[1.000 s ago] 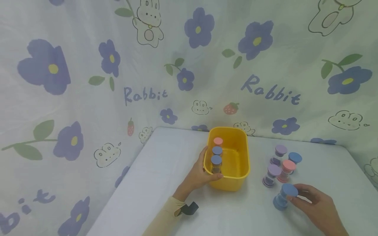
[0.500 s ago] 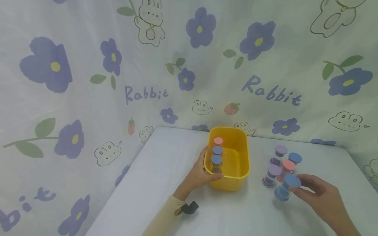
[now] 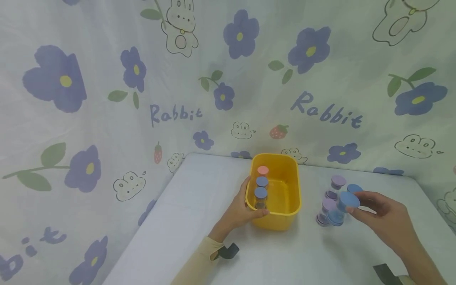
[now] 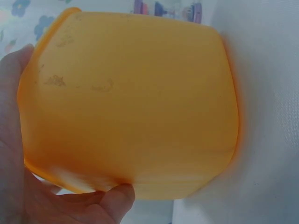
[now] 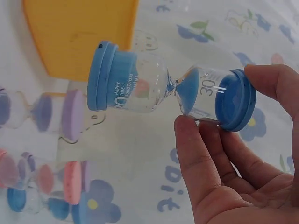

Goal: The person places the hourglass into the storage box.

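Observation:
At the right of the head view my right hand [image 3: 386, 221] pinches a blue sand timer [image 3: 348, 200] by its upper cap. The right wrist view shows its clear glass, blue sand and printed "30" marking, with thumb and fingers at one cap. My left hand [image 3: 240, 209] grips the near left corner of a yellow bin [image 3: 276, 223], thumb over the rim. Inside the bin, a pink-capped sand timer [image 3: 263, 171] and two blue-capped ones, the nearest blue-capped timer [image 3: 261, 193] in front, stand in a row along the left wall.
Beyond the held timer stand two purple timers, one a far purple timer [image 3: 338, 182], and another blue timer [image 3: 354, 188]. A pink timer [image 5: 72, 182] shows in the right wrist view, hidden in the head view. A patterned curtain [image 3: 199, 79] backs the white table [image 3: 199, 190].
My right hand has lifted the blue sand timer and carried it away from me, so it now overlaps the purple and pink timers in the head view. The left hand and bin stay put.

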The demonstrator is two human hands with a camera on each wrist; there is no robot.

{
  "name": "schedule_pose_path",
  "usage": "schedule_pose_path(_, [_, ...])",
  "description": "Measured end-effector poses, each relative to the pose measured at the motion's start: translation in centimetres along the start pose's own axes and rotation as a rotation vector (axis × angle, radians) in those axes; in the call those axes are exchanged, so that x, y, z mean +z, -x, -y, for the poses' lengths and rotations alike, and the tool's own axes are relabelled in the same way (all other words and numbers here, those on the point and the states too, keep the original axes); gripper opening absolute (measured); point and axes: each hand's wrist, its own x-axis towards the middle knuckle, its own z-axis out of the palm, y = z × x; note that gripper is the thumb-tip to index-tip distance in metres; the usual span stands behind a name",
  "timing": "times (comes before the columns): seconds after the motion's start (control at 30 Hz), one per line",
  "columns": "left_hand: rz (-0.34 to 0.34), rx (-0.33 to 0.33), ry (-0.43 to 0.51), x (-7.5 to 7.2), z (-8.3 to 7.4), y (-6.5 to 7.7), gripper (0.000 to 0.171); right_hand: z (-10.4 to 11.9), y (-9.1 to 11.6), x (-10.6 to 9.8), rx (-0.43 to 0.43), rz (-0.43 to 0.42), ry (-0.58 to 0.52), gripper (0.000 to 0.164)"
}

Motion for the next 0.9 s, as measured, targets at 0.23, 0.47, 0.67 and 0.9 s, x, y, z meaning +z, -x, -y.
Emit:
schedule_pose_path(0.23, [0.003, -0.001, -0.001, -0.2, 0.2, 0.1, 0.116, 1.0, -1.8, 0.3, 0.032, 0.026, 0.017, 0.042])
schedule_pose_path(0.47, [0.003, -0.013, -0.007, -0.3, 0.1, 0.3, 0.116, 2.5, -3.3, 1.0, 0.074, 0.051, 0.04, 0.045])
schedule_pose_path(0.67, [0.009, -0.026, -0.009, -0.5, -0.1, 0.5, 0.118, 3.8, -4.7, 1.7, 0.143, 0.076, 0.111, 0.052])
schedule_pose_path(0.9, [0.015, -0.023, -0.01, -0.5, -0.2, 0.6, 0.118, 4.9, -6.4, 2.6, 0.18, 0.113, 0.056, 0.056])
